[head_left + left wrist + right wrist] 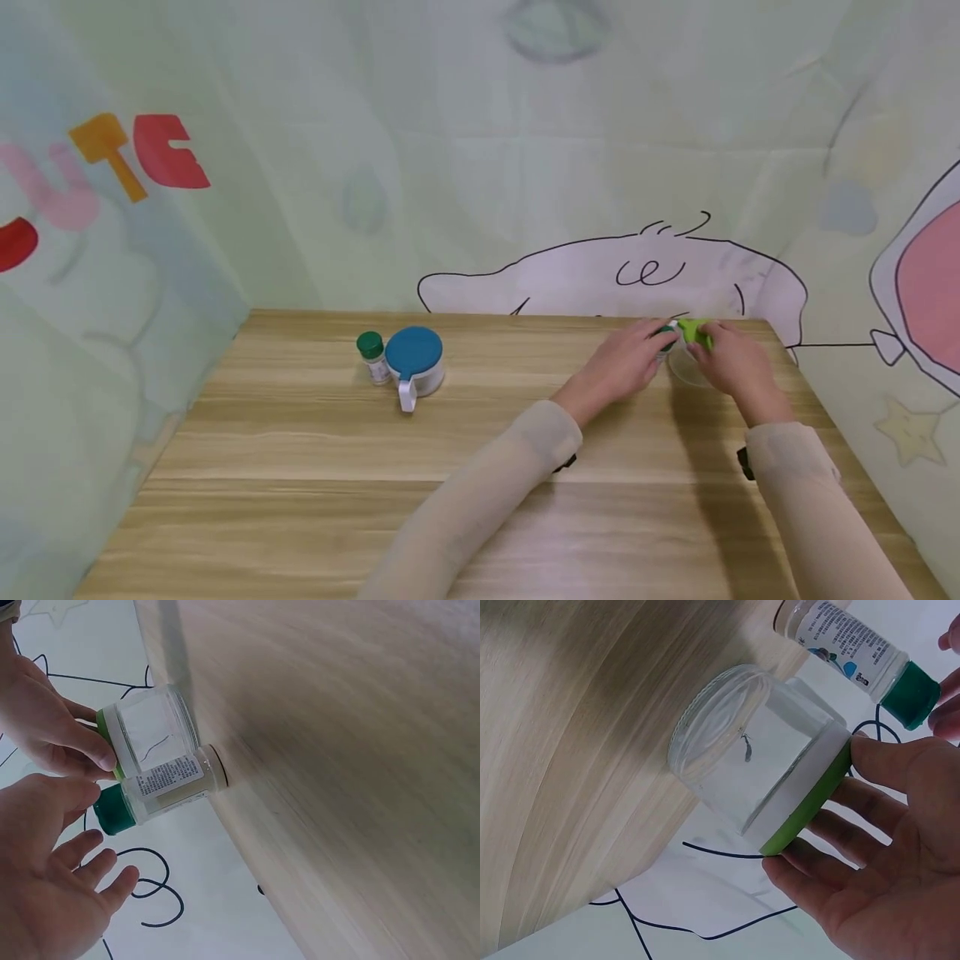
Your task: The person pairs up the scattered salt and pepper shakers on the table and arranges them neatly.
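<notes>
My right hand [738, 367] grips the green lid [810, 802] of a clear glass jar [742, 742], thumb on one side and fingers on the other. The jar stands upright at the table's far right corner. Beside it stands a small shaker bottle [176, 780] with a dark green cap [115, 810] and a printed label. My left hand [618, 358] is at that cap, the thumb and a fingertip pinching it while the other fingers [116, 889] spread loosely. Part of the pinch is hidden behind the cap. Both containers rest on the wooden table.
Toward the left of the table [465, 500] stand another green-capped shaker bottle [372, 358] and a white container [426, 382] with a blue lid and handle. A printed cloth [480, 167] hangs behind the table and along its sides.
</notes>
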Motion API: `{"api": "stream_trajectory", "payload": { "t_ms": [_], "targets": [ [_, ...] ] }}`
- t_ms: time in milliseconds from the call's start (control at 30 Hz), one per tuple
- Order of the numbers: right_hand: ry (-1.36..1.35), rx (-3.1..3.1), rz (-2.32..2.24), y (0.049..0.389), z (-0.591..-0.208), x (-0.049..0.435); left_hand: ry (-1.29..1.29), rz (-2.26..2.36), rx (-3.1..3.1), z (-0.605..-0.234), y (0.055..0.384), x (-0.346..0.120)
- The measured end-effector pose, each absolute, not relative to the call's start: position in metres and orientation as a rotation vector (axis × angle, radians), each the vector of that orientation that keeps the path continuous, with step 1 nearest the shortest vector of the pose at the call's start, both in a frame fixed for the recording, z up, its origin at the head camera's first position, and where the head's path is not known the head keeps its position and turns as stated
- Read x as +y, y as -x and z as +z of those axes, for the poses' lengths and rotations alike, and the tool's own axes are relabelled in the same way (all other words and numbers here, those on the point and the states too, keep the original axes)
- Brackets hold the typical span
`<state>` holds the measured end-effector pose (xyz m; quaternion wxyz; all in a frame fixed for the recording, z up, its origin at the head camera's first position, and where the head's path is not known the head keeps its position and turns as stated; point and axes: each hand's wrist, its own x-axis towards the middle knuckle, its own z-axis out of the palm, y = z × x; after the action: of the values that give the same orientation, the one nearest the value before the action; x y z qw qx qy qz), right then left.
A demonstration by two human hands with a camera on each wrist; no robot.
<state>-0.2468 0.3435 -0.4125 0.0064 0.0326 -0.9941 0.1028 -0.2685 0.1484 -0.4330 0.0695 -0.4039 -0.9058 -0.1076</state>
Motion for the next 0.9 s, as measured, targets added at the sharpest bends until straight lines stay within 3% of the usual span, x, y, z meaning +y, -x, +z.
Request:
{"api": "stream_trajectory", "payload": {
  "t_ms": [900],
  "targets": [
    [-0.059, -3.110, 0.365, 0.2469, -0.4159, 0.3446, 1.007, -0.422, -2.702, -0.4349, 0.2691, 0.1567]
  ]
}}
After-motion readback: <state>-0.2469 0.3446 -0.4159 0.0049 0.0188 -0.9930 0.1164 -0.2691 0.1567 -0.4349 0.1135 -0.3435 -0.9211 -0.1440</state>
